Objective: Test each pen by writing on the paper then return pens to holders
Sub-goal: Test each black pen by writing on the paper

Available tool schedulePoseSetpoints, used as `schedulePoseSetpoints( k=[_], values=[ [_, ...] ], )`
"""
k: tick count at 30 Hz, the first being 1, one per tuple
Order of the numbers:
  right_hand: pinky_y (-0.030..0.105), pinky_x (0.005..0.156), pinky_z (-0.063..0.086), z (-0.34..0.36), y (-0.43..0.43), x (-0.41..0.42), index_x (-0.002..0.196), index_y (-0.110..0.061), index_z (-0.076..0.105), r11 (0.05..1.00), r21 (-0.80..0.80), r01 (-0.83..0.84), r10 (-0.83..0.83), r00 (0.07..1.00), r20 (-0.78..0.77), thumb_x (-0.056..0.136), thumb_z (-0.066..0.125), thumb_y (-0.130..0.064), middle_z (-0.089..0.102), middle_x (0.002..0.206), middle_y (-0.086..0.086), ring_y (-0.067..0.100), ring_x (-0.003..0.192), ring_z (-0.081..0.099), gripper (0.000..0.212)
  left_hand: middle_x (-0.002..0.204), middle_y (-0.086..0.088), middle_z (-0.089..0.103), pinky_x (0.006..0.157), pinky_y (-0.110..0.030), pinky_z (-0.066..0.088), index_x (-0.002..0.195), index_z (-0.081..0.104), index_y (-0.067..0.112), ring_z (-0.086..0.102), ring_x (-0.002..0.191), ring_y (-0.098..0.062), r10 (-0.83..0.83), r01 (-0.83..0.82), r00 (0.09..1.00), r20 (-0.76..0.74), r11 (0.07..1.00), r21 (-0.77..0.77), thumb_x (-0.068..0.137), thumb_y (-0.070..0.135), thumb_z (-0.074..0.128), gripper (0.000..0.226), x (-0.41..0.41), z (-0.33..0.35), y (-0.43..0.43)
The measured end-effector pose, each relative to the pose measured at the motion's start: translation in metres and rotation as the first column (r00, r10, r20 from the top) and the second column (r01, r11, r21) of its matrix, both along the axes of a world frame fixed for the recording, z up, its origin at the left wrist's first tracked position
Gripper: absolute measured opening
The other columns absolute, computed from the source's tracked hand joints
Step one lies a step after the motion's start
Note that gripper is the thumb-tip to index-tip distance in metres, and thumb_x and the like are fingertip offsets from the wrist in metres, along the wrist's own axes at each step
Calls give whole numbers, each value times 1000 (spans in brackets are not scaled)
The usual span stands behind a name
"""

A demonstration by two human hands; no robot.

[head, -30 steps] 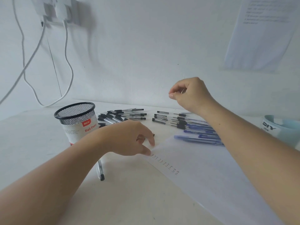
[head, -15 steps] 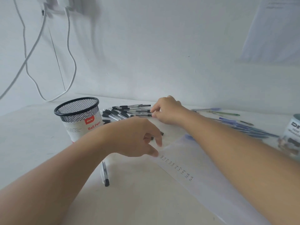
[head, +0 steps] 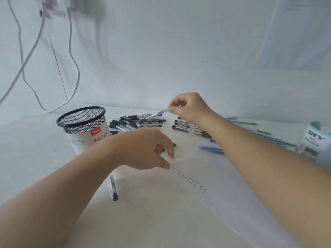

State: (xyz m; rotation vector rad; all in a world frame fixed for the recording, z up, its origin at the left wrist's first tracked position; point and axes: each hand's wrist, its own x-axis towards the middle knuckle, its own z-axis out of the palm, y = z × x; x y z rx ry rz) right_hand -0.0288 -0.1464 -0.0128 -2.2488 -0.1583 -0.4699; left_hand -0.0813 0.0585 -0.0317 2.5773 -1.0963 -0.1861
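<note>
My right hand [head: 189, 107] pinches one end of a black-capped pen [head: 152, 116] and holds it slanted above a heap of black pens [head: 132, 123]. A second row of black pens [head: 188, 127] lies just right of the heap. My left hand [head: 148, 149] rests with its fingertips on the top left corner of the white paper [head: 223, 185], which carries a slanting column of small written marks [head: 189, 180]. A black mesh pen holder [head: 83, 127] labelled "Ball Pens" stands to the left. Blue pens [head: 213, 149] lie partly under my right forearm.
One black pen [head: 113, 187] lies alone on the table below my left wrist. A pale blue holder [head: 315, 142] stands at the right edge, with more blue and green pens [head: 247, 123] behind my arm. White cables [head: 71, 56] hang down the wall at the left.
My right hand came down onto the black pens from a raised position, then lifted again with one pen pinched in its fingers. My left hand stayed on the paper's corner.
</note>
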Motion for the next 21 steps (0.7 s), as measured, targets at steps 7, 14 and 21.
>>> schedulePoseSetpoints(
  k=[7, 14, 21],
  values=[
    [39, 65, 57, 43, -6, -71, 102, -22, 54, 693, 718, -64, -6, 995, 95, 103, 57, -26, 71, 85, 6, 26, 69, 72, 5, 72, 15, 51, 70, -22, 43, 102, 71, 44, 48, 63, -2, 3, -3, 1000, 3, 1000, -13, 86, 43, 79, 18, -3, -1, 1],
    [24, 48, 11, 34, -15, -133, 82, -21, 49, 472, 881, -18, 108, 993, -37, 89, 51, -20, 47, 65, 6, 17, 46, 12, 8, 66, 17, 48, 73, -25, 44, 99, 73, 40, 49, 62, -3, -3, 4, 1000, 26, 1000, -23, 86, 37, 80, 15, -4, -3, -1],
    [26, 49, 18, 22, -24, -160, 72, -12, 57, 412, 908, -76, 229, 973, -22, 79, 66, -24, 53, 75, 7, 17, 51, 32, 16, 61, 20, 48, 69, -23, 43, 94, 73, 38, 47, 58, 1, 23, -22, 999, 30, 999, -40, 86, 31, 81, 13, -6, -4, -4]
  ],
)
